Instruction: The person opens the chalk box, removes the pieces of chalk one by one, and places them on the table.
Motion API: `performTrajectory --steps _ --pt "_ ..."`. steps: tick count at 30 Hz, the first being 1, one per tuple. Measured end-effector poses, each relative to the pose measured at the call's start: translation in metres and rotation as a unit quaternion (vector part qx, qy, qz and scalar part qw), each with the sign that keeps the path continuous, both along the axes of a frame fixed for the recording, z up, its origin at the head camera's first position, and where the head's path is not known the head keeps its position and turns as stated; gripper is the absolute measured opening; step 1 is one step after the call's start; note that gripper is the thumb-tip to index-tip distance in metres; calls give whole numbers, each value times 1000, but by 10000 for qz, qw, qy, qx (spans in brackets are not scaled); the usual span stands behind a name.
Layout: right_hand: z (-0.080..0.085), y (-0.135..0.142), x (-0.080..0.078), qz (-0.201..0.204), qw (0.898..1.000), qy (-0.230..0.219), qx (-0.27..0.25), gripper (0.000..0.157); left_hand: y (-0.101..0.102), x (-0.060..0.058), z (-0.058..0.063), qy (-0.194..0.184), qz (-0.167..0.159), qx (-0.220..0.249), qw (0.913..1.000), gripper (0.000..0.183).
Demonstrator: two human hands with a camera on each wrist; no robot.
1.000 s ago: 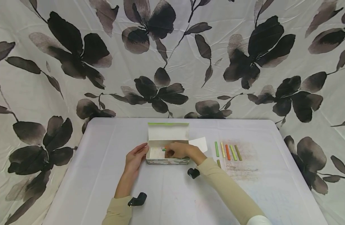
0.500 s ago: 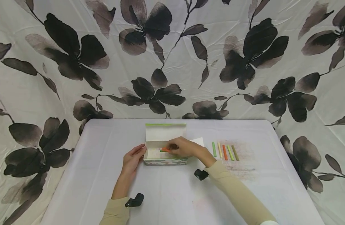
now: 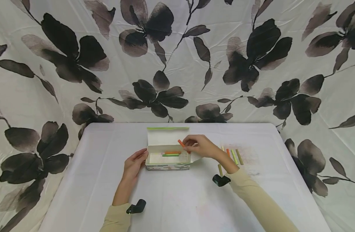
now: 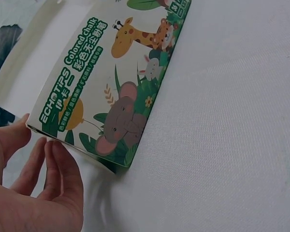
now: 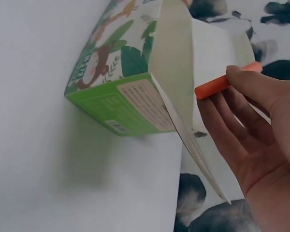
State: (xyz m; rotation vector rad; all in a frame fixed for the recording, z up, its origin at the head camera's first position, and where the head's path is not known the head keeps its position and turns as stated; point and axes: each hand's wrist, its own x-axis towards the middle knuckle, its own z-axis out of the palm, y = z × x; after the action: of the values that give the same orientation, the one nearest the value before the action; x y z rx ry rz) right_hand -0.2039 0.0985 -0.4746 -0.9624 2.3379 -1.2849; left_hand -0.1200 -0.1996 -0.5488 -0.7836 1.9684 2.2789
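A colored chalk box [image 3: 167,167] with a cartoon animal print lies on the white table, its long lid raised at the back. At its left end my left hand [image 3: 134,167] holds it; in the left wrist view the thumb and fingers [image 4: 71,176] meet the box's end. Above the box's right end, my right hand [image 3: 201,146] pinches an orange chalk stick [image 5: 215,88] between thumb and fingertips. Inside the box lie an orange stick [image 3: 172,152] and a green stick [image 3: 170,155]; the right hand hides part of the box's right end.
Right of the box, several chalk sticks stand in a row, among them a light green one [image 3: 234,157] and an olive one [image 3: 239,157]; another olive stick [image 3: 220,170] lies nearer, by the right wrist. Chalk smudges mark the cloth. An end flap [image 5: 188,137] sticks out rightward.
My right hand has come up out of the box with an orange chalk stick and moved right. More of the sticks inside now shows. The left hand stays at the box's left end.
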Motion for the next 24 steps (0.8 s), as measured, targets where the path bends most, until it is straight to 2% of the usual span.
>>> performTrajectory --steps 15,24 --pt "10 41 15 -703 9935 -586 -675 27 1 1 3 -35 4 19 10000 46" --pt "4 72 28 -1048 9802 -1280 -1090 31 -1 -1 2 -91 -58 -58 9999 47"
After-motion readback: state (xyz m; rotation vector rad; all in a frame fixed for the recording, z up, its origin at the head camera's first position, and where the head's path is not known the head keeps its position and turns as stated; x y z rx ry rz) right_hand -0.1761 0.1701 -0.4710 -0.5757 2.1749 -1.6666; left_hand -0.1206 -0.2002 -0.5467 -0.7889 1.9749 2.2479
